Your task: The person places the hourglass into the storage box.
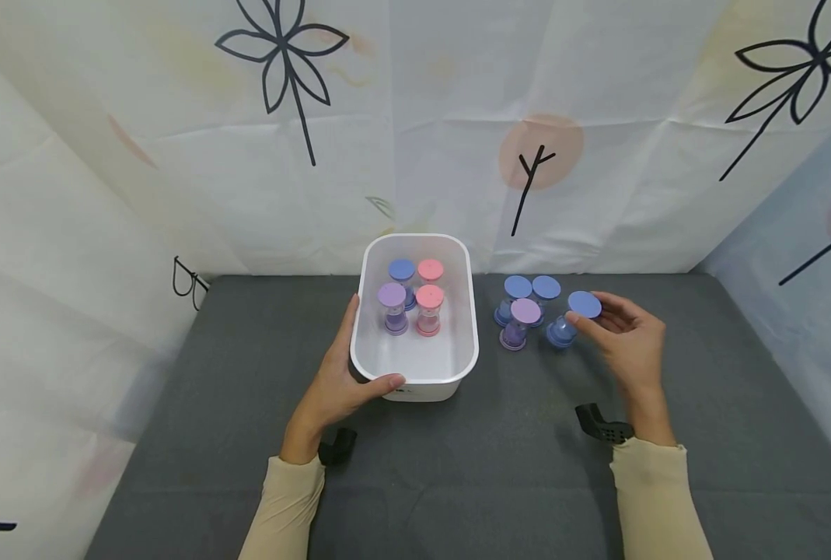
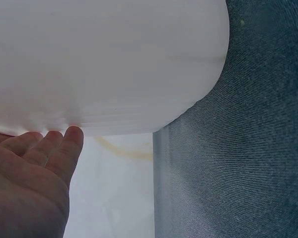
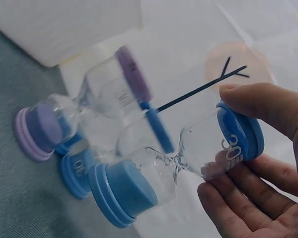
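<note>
My left hand (image 1: 334,389) holds a white plastic bin (image 1: 457,373) by its near left corner, thumb across the front rim. In the left wrist view its fingertips touch the bin's outer wall (image 2: 114,74). Inside the bin stand a blue hourglass (image 1: 402,270), a purple hourglass (image 1: 392,295) and two pink hourglasses (image 1: 429,299). To the right, my right hand (image 1: 628,334) pinches the top cap of a blue hourglass (image 3: 126,193) between thumb and fingers. Blue sand fills its lower bulb. Whether its base touches the table I cannot tell.
Two more blue hourglasses (image 1: 518,287) and a purple hourglass (image 1: 525,313) stand between the bin and my right hand. Grey cloth covers the table (image 1: 457,482). Behind it hangs a white patterned curtain (image 1: 443,155), and another curtain side closes the left.
</note>
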Available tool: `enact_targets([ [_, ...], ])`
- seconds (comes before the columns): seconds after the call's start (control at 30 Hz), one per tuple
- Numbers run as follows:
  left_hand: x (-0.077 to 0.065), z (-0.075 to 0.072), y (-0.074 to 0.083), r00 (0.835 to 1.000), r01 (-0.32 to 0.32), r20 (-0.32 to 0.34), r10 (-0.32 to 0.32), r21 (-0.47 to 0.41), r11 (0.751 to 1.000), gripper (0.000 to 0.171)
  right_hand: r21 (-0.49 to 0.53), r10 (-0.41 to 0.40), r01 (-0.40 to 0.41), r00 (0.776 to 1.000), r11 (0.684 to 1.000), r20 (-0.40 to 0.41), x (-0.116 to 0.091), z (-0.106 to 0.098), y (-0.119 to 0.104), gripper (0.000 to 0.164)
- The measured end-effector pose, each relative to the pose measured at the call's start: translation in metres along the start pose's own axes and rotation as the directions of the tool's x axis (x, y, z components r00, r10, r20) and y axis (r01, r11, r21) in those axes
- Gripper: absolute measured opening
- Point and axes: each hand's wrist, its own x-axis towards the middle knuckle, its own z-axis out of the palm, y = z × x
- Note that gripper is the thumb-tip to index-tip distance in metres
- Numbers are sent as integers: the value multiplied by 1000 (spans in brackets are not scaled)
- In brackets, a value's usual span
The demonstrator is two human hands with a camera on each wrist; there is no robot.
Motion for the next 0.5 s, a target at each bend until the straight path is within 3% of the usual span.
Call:
enact_targets([
  [0.13, 0, 0, 1, 1000, 5, -2, -5, -2, 1000, 125, 137, -18, 18, 1000, 990, -2, -2, -2, -11, 46],
  [0.5, 1, -1, 0, 1000, 1, 6, -1, -28, 1000, 125, 285, -83, 69, 996, 956, 36, -11, -1, -43, 46],
])
